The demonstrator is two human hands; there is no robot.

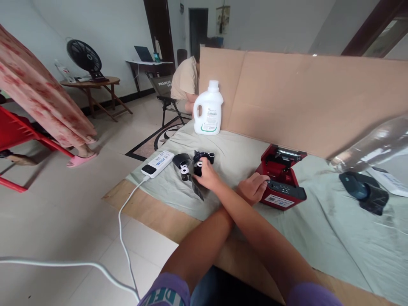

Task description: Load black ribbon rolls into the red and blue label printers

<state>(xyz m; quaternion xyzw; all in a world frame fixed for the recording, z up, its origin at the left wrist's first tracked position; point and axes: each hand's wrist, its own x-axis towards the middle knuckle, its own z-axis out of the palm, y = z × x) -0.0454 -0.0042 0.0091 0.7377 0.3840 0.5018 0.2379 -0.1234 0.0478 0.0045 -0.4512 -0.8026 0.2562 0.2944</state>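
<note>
My forearms are crossed. My left hand [253, 188] is at the left side of a red and black device [282, 193], its fingers wrapped on the near left edge. The device's lid stands raised, with a dark inside showing. Further left, my right hand [207, 173] pinches a black ribbon roll [198, 166] with a white core among other rolls; the fingertips partly hide it. A loose black strip [197, 189] hangs down beside that hand. Another black roll [184, 171] with a white core lies just left of it on the pale cloth [172, 193].
A white power strip [157, 164] with a cable lies at the left. Behind stand a white jug [208, 111] and a cardboard panel [287, 93]. At right are a dark object [363, 191] and clear plastic [372, 140]. A person [185, 83] sits beyond the table.
</note>
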